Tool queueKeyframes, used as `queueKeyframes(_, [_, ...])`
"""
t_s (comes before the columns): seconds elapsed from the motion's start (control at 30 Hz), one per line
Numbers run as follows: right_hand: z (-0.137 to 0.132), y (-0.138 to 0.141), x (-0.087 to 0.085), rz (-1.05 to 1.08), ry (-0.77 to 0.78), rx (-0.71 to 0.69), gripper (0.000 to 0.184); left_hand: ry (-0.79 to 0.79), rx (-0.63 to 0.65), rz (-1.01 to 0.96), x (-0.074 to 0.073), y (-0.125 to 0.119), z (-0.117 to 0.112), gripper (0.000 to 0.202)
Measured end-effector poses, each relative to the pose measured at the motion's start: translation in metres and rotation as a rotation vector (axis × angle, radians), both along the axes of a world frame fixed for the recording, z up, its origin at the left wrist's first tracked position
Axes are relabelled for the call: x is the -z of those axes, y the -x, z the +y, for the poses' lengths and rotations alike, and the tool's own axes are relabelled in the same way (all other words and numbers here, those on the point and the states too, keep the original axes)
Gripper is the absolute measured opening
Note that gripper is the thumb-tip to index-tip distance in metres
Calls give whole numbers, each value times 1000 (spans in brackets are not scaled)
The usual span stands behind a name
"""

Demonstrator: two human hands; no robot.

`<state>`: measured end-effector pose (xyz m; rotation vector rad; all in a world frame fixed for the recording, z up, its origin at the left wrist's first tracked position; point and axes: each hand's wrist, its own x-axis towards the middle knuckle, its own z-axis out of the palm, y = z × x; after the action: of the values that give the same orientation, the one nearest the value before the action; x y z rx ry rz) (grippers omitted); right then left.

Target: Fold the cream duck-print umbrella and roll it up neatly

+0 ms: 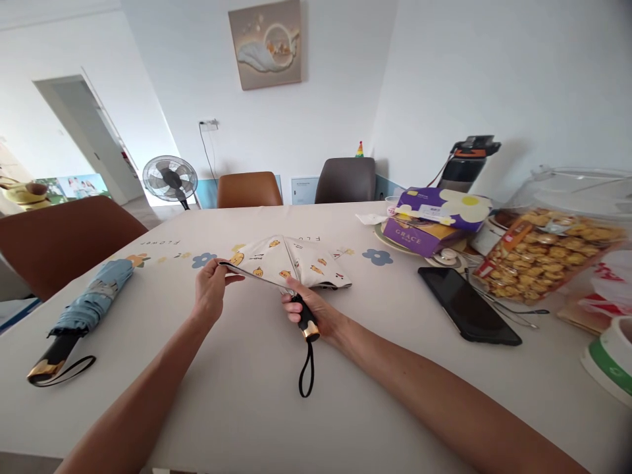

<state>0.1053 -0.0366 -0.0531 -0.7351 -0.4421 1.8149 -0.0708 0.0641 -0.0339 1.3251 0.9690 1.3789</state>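
Umbrella [291, 263], handle toward person, canopy pointing away, right hand [309, 308] gripping.

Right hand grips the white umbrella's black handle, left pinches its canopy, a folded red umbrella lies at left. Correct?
No. The head view shows the folded umbrella is light blue, not red. Otherwise right: right hand on the handle, left hand pinching the canopy.

Left hand [211, 290], right hand [307, 307]: closed grips
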Motion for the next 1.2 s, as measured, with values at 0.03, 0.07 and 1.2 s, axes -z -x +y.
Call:
queueKeyframes(0.03, [0,0,-1,2,0,8,33,-20,-6,-10,-1,0,-1,11])
queueKeyframes(0.07, [0,0,-1,5,1,16,35,-47,-13,-16,-2,1,-2,11])
queueKeyframes(1.2, [-7,10,0,-346,-50,-44,22,-430,108,613,14,-26,-1,43])
